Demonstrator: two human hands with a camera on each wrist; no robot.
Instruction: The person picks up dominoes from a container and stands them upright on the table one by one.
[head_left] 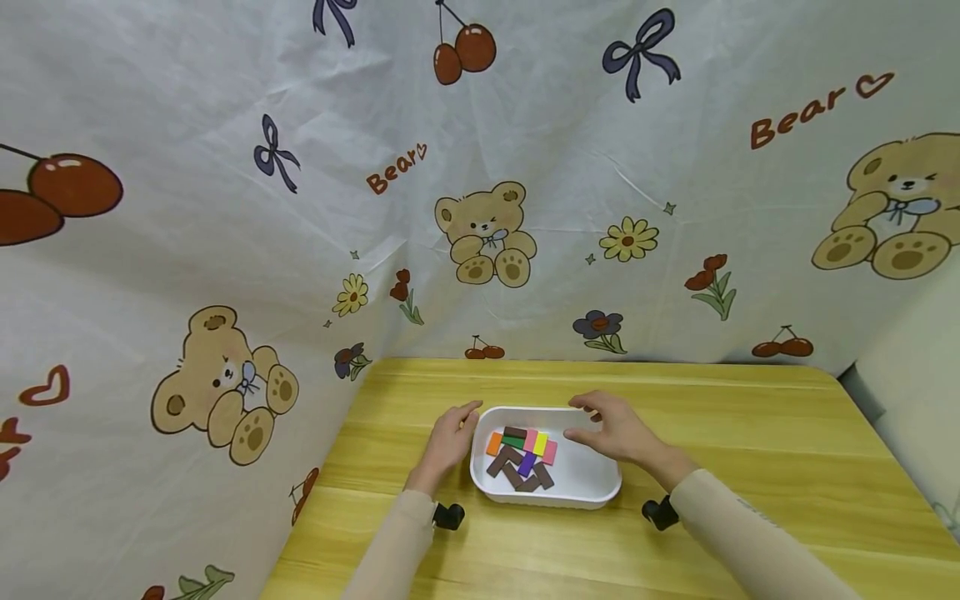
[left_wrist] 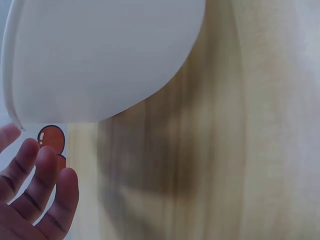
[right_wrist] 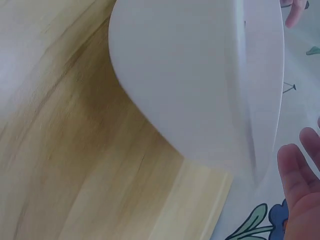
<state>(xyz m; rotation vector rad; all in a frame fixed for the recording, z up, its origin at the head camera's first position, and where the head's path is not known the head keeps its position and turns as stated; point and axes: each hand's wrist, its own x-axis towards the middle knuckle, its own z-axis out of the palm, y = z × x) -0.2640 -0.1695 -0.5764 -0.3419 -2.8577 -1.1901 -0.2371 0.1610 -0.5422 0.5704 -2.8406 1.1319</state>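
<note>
A white tray (head_left: 592, 493) stands on the wooden table (head_left: 757, 442) in the head view. In it lie several small flat blocks: brown ones (head_left: 517, 477), an orange (head_left: 493, 443), a purple (head_left: 527, 463), a yellow (head_left: 540, 442) and a pink (head_left: 551, 452). My left hand (head_left: 459, 425) lies at the tray's left rim, fingers relaxed, holding nothing. My right hand (head_left: 591, 419) hovers at the far right rim, its fingers loosely curved over the tray and empty. Each wrist view shows the tray's outer wall (left_wrist: 100, 60) (right_wrist: 200, 85) with straight fingers (left_wrist: 37, 192) (right_wrist: 300, 190) beside it.
A cloth backdrop (head_left: 480, 225) printed with bears, bows and cherries hangs behind and to the left of the table. Bare wood stretches right of the tray and along the front edge. Black wrist mounts (head_left: 448, 516) (head_left: 660, 512) sit on both sleeves.
</note>
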